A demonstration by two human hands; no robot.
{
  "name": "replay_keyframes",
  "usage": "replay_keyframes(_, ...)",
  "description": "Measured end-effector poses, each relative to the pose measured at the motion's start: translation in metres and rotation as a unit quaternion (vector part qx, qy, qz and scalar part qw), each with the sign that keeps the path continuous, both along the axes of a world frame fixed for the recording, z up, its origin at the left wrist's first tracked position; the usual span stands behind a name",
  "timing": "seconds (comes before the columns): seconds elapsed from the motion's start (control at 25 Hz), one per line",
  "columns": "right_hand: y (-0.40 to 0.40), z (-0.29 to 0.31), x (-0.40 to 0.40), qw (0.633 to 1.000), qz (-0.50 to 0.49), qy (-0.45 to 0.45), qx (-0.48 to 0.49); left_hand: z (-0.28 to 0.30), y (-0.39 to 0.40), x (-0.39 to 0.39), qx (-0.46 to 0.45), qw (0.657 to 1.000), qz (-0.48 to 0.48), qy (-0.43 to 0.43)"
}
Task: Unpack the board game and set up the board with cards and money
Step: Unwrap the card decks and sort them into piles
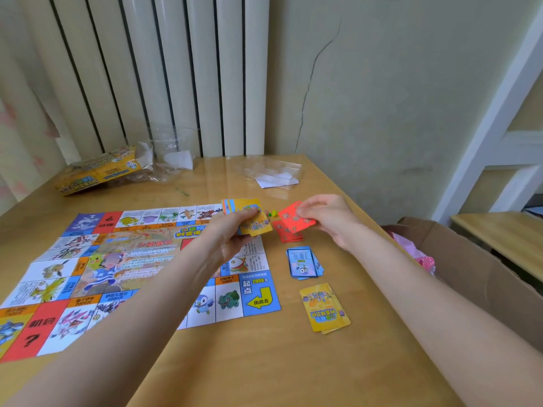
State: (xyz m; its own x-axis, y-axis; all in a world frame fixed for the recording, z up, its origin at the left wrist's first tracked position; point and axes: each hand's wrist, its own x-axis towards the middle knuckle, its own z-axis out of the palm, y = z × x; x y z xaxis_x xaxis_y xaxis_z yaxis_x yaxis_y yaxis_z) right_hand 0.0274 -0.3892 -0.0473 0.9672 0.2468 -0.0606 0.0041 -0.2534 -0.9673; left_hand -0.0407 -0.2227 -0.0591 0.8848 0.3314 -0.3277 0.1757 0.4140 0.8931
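Observation:
The paper game board (88,274) lies unfolded on the left of the wooden table (264,362). My left hand (235,233) grips a stack of yellow-backed cards (255,220) over the board's far right corner. My right hand (326,218) pinches a red card (291,220) just above a small pile of red cards (286,235) on the table. A pile of blue cards (304,262) and a pile of yellow cards (324,308) lie to the right of the board. Small coloured pieces (272,213) sit between my hands.
The opened yellow game box (97,171) and crumpled clear wrapping (173,160) lie at the table's far left. More clear wrapping with white paper (273,174) lies at the far middle. An open cardboard box (476,271) stands off the table's right edge.

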Motion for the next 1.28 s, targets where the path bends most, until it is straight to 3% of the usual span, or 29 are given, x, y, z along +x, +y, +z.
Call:
replay_keyframes(0.12,0.012,-0.014,0.016,0.984,-0.101,-0.086,-0.119,0.001,-0.006,0.013,-0.054,0.998,0.024,0.012)
replay_keyframes(0.24,0.026,-0.028,0.029,0.971,-0.134,-0.098,-0.170,0.003,-0.011,0.023,-0.109,0.994,0.001,0.032)
replay_keyframes(0.4,0.036,-0.042,0.030,0.955,-0.120,-0.136,-0.236,0.001,-0.016,0.038,-0.112,0.993,-0.020,0.045)
replay_keyframes(0.52,0.035,-0.046,0.028,0.908,-0.088,-0.193,-0.360,0.001,-0.017,0.046,-0.102,0.993,-0.028,0.051)
replay_keyframes(0.6,0.036,-0.045,0.029,0.901,-0.071,-0.186,-0.386,0.000,-0.018,0.050,-0.091,0.994,-0.041,0.051)
replay_keyframes(0.8,0.037,-0.044,0.037,0.930,-0.017,-0.132,-0.343,0.000,-0.019,0.058,-0.052,0.995,-0.074,0.050)
replay_keyframes(0.96,0.027,-0.033,0.038,0.943,-0.052,-0.150,-0.294,-0.001,-0.018,0.052,0.004,0.998,-0.054,0.023)
replay_keyframes(1.04,0.021,-0.019,0.035,0.981,-0.018,-0.122,-0.150,-0.001,-0.015,0.044,-0.006,0.998,-0.068,-0.010)
replay_keyframes(1.12,0.014,-0.006,0.020,0.995,0.092,-0.032,-0.002,0.003,-0.013,0.030,-0.020,0.994,-0.106,-0.022)
replay_keyframes(1.2,0.010,-0.003,0.009,0.990,0.136,0.000,0.031,0.008,-0.013,0.017,-0.046,0.987,-0.152,-0.032)
replay_keyframes(1.28,0.008,-0.004,0.001,0.993,0.112,0.005,0.042,0.010,-0.010,0.005,-0.090,0.976,-0.191,-0.054)
